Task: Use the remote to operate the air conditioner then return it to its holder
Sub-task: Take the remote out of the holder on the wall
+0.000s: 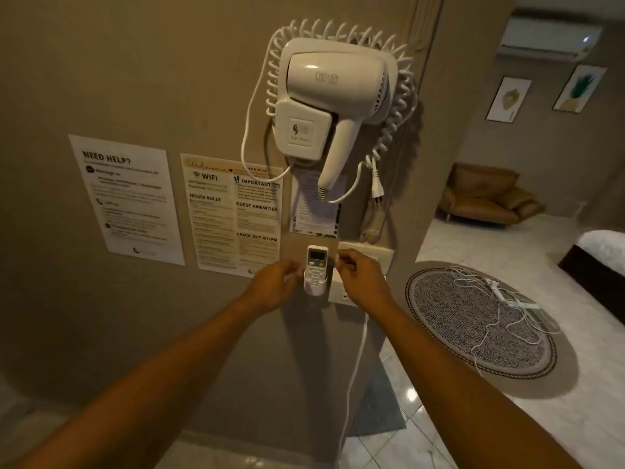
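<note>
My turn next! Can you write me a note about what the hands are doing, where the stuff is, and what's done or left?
Left hand: at the holder's left side, fingers curled; whether it touches is unclear.
Right hand: just right of the remote, fingers pinched near its top edge; no clear grip.
Remote: upright in the white wall holder, screen showing above it.
Air conditioner: high on the far wall at right, a small light on.
Done or left: cannot tell whether the remote was used yet. If not, lift it, aim at the unit, press, put it back.

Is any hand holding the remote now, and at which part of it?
Neither clearly. The remote sits in its holder; the left hand and right hand flank it, fingers near its sides, but a grip cannot be told.
</note>
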